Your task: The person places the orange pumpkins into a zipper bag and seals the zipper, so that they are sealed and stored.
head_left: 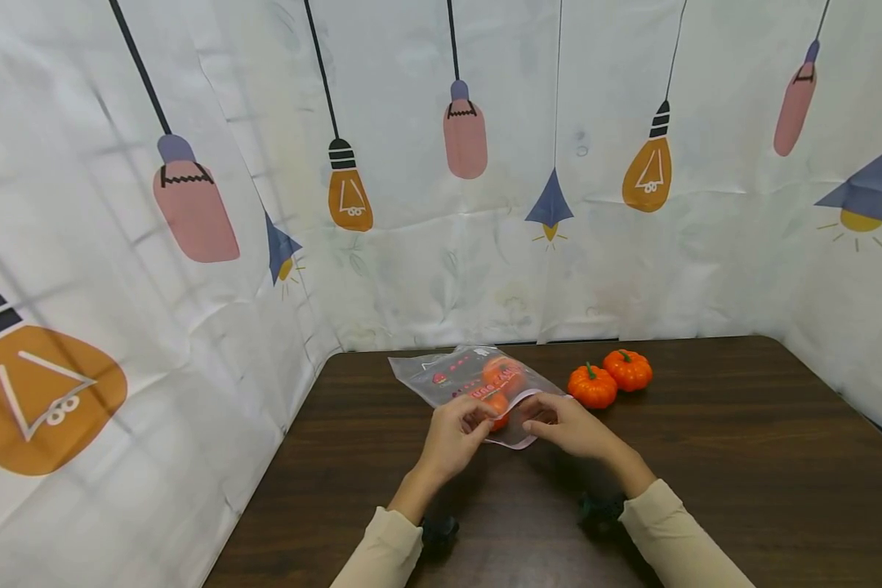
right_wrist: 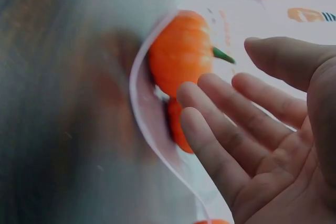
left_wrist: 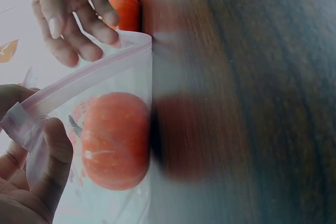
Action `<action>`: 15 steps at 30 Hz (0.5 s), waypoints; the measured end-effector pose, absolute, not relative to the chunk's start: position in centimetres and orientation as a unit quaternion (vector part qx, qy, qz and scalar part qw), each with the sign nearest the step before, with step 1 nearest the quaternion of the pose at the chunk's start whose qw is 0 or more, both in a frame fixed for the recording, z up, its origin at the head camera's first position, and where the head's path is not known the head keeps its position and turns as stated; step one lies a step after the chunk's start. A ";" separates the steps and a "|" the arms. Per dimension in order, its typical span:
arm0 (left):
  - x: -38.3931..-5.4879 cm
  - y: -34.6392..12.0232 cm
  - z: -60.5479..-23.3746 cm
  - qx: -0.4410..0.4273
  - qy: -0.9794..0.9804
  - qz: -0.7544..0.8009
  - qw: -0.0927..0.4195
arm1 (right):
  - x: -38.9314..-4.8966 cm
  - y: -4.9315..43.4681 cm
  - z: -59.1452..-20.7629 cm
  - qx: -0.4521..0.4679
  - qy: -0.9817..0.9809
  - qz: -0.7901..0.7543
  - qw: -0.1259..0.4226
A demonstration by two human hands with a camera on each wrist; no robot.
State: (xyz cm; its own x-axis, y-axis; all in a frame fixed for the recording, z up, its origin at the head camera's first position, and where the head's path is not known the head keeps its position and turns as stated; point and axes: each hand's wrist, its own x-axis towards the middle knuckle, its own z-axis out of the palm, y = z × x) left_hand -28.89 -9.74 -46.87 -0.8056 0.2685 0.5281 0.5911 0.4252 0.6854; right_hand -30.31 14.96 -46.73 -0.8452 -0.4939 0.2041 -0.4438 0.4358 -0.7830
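A clear zip bag (head_left: 426, 377) with red print lies on the dark table, its mouth towards me. Inside it are small orange toy pumpkins; one pumpkin (left_wrist: 116, 140) with a green stem sits near the opening, and a second pumpkin (right_wrist: 180, 127) shows behind it. My left hand (head_left: 452, 433) pinches the bag's edge at the left of the mouth between thumb and fingers. At the right side of the mouth my right hand (head_left: 569, 425) is spread with loosely bent fingers and grips nothing, as the right wrist view shows.
Two more orange pumpkins, a nearer pumpkin (head_left: 592, 387) and a farther pumpkin (head_left: 628, 371), stand together on the table (head_left: 742, 457) right of the bag. A white curtain (head_left: 426, 278) printed with lamps hangs behind the table and along its sides.
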 end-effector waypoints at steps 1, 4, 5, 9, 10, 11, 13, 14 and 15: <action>-28.9 -9.8 -46.9 -0.261 -0.826 -0.468 0.174 | -30.3 15.2 -46.5 -0.275 0.844 -0.460 0.027; -28.9 -9.8 -46.9 -0.264 -0.824 -0.469 0.177 | -30.4 16.0 -45.9 -0.255 0.833 -0.490 0.032; -28.9 -9.8 -46.9 -0.264 -0.823 -0.469 0.179 | -30.4 16.3 -45.7 -0.248 0.829 -0.501 0.032; -29.0 -9.8 -46.9 -0.265 -0.822 -0.470 0.184 | -30.6 17.4 -45.1 -0.217 0.822 -0.527 0.002; -29.0 -9.8 -46.9 -0.264 -0.822 -0.469 0.184 | -30.6 17.7 -44.9 -0.208 0.826 -0.524 -0.013; -29.0 -9.8 -46.9 -0.264 -0.823 -0.469 0.184 | -30.6 18.1 -44.8 -0.198 0.830 -0.520 -0.028; -29.0 -9.8 -46.9 -0.261 -0.825 -0.466 0.184 | -30.6 18.7 -44.6 -0.175 0.841 -0.509 -0.060; -29.0 -9.8 -46.9 -0.259 -0.826 -0.466 0.183 | -30.6 19.0 -44.5 -0.161 0.847 -0.502 -0.073; -29.1 -9.8 -46.9 -0.257 -0.827 -0.465 0.182 | -30.6 19.3 -44.4 -0.149 0.851 -0.496 -0.084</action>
State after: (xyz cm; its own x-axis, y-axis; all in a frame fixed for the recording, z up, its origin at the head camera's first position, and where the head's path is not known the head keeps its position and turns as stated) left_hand -29.06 -9.81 -46.92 -0.8020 0.2555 0.5400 0.5942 0.4349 0.6766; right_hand -30.64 19.26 -44.44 -0.9414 -0.1711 0.2906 -0.3372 0.4639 -0.8192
